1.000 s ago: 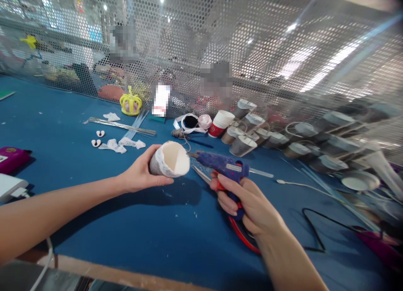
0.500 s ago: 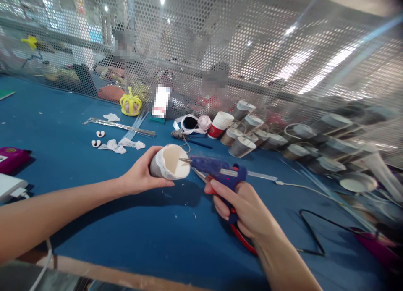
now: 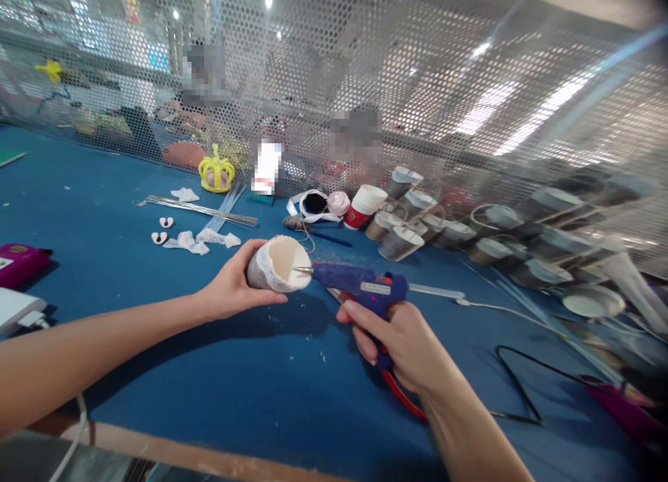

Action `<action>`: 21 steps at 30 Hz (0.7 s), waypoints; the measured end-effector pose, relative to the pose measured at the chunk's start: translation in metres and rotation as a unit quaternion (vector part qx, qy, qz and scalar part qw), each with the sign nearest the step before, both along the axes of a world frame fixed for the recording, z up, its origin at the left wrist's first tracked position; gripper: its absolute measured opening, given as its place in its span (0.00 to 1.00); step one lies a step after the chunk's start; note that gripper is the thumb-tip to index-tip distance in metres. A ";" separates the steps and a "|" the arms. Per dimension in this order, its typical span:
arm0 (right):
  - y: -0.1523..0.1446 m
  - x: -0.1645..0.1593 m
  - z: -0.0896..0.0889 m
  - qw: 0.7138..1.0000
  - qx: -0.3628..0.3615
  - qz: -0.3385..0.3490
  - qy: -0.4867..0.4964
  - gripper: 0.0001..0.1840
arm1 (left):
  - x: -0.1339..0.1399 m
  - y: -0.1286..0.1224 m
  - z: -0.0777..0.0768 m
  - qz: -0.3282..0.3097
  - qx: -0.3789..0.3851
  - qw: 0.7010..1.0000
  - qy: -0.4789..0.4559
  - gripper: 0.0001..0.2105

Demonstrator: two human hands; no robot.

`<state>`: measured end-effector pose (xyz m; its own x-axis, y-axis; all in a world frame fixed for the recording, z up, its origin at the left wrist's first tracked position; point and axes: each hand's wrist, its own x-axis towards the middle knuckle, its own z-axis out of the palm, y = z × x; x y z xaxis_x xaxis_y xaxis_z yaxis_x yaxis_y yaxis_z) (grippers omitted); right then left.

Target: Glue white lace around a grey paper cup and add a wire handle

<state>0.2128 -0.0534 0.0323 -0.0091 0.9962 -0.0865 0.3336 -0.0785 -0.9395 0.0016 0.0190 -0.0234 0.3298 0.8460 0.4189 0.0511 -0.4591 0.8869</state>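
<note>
Blue bench [image 3: 209, 384], perforated metal screen [image 3: 292, 65] behind. Step in hand looks like gluing at the mouth of the lace-rimmed cup [image 3: 268, 270]. Left hand [image 3: 229, 284]: grip clamped around cup's body, mouth tipped right, clear of fingers. Right hand [image 3: 401, 343]: grip closed on glue gun [image 3: 360, 285], nozzle [image 3: 303, 269] at the opening. Can't tell if tip touches the inner wall. Next move likely calls for steady cup, controlled trigger.

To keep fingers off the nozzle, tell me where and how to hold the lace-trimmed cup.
Grip the cup by its grey outer wall, behind the lace band, coming from the left, as the left hand does. Its mouth tips right, towards the nozzle of the glue gun, so the rounded wall is probably safest.
</note>
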 end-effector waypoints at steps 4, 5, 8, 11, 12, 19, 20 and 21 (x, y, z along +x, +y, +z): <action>0.001 0.003 0.002 0.996 -0.011 0.003 0.083 0.18 | 0.000 0.001 -0.002 -0.012 -0.008 1.000 -0.013 0.34; 0.001 0.004 0.002 0.995 -0.015 0.002 0.099 0.18 | 0.000 0.002 -0.002 -0.018 -0.012 1.000 -0.017 0.34; 0.003 0.003 0.001 0.992 -0.019 -0.005 0.123 0.17 | 0.001 0.002 -0.004 -0.035 -0.022 0.999 -0.031 0.35; 0.003 0.000 -0.001 0.993 -0.021 -0.002 0.113 0.17 | 0.002 0.002 -0.006 -0.044 -0.032 0.998 -0.040 0.35; 0.003 -0.001 -0.002 0.995 -0.024 0.007 0.100 0.17 | 0.002 0.002 -0.006 -0.043 -0.033 0.998 -0.038 0.34; 0.001 0.000 0.000 1.000 0.005 0.002 0.019 0.18 | 0.002 0.000 -0.003 -0.011 0.007 1.000 -0.001 0.34; 0.001 0.001 0.001 1.000 0.012 -0.002 0.013 0.17 | 0.002 0.000 -0.002 -0.004 0.013 1.000 0.002 0.34; 0.002 0.002 0.001 1.000 0.019 -0.008 0.005 0.17 | 0.002 -0.001 0.000 0.002 0.017 1.000 0.005 0.33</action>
<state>0.2149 -0.0519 0.0338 0.0060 0.9988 -0.0485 0.3237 -0.0478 -0.9449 0.0032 0.0184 -0.0239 0.3313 0.8321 0.4448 0.0608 -0.4893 0.8700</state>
